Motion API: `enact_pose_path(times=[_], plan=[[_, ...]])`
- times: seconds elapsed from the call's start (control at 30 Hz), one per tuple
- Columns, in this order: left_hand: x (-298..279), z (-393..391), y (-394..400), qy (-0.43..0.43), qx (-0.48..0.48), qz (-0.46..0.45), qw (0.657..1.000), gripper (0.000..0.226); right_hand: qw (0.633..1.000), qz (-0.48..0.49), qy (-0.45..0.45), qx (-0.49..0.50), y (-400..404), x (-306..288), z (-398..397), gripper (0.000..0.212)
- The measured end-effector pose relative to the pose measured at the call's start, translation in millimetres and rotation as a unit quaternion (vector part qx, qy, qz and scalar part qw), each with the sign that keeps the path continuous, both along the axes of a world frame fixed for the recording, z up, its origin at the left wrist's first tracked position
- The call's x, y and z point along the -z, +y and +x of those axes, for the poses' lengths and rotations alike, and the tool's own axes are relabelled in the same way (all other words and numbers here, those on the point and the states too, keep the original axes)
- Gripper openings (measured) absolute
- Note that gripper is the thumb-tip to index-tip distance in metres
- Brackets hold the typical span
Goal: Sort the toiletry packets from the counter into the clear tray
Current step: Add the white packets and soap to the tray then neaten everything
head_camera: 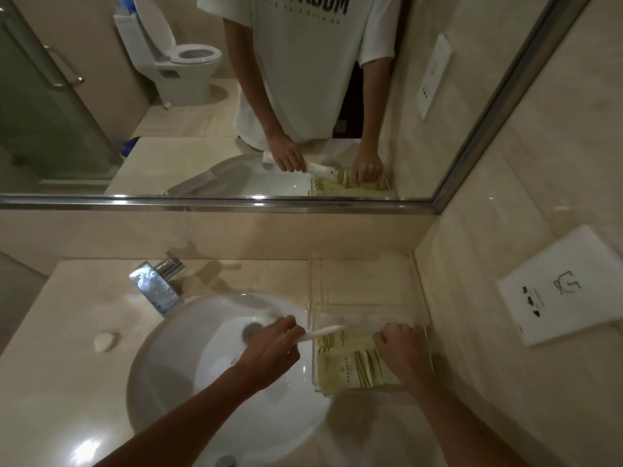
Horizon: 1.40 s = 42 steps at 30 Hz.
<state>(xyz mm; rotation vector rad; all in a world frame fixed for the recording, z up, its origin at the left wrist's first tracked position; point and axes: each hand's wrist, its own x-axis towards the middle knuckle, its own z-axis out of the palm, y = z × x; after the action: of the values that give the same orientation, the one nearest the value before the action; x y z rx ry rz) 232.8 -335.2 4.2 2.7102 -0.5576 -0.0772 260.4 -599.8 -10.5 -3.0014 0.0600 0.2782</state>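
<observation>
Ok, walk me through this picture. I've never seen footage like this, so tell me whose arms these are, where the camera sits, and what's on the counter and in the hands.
There is one picture, taken by a camera on a person's head, looking down at a bathroom counter. The arms are that person's own; the mirror above shows the same person from the front. The left hand and right hand each grip an end of a long white packet, held over the clear tray. Yellowish packets already lie in the tray's near part. To the left are a white sink, a chrome tap and a small soap bar.
</observation>
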Motion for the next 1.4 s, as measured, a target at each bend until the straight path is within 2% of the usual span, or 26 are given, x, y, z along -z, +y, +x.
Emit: enact_pose_path(times=[0.13, 0.3, 0.4, 0.6, 0.73, 0.97, 1.17, 1.4], plan=[[2, 4, -29, -0.013, 0.042, 0.005, 0.999, 0.028, 0.991, 0.055, -0.022, 0.119, -13, -15, -7, 0.046], [20, 13, -64, -0.031, 0.096, 0.045, 0.994, 0.042, 0.982, 0.040, -0.054, 0.177, -24, -25, -15, 0.035], [28, 17, -77, -0.034, 0.128, 0.053, 0.990, 0.050, 0.977, 0.044, -0.064, 0.197, -25, -26, -15, 0.036], [36, 26, -95, -0.053, 0.212, 0.068, 0.974, 0.054, 0.973, 0.063, -0.072, 0.208, -27, -30, -12, 0.044], [44, 36, -100, -0.095, 0.259, 0.079, 0.958, 0.054, 0.971, 0.081, -0.085, 0.209, -31, -28, -9, 0.047], [59, 51, -118, -0.132, 0.309, 0.096, 0.937, 0.039, 0.970, 0.079, -0.079, 0.216, -36, -23, -11, 0.054], [55, 61, -123, -0.092, 0.328, 0.152, 0.928, 0.036, 0.971, 0.074, -0.082, 0.213, -37, -20, -9, 0.043], [48, 67, -127, -0.028, 0.315, 0.195, 0.928, 0.039, 0.973, 0.086, -0.098, 0.192, -37, -13, -8, 0.046]])
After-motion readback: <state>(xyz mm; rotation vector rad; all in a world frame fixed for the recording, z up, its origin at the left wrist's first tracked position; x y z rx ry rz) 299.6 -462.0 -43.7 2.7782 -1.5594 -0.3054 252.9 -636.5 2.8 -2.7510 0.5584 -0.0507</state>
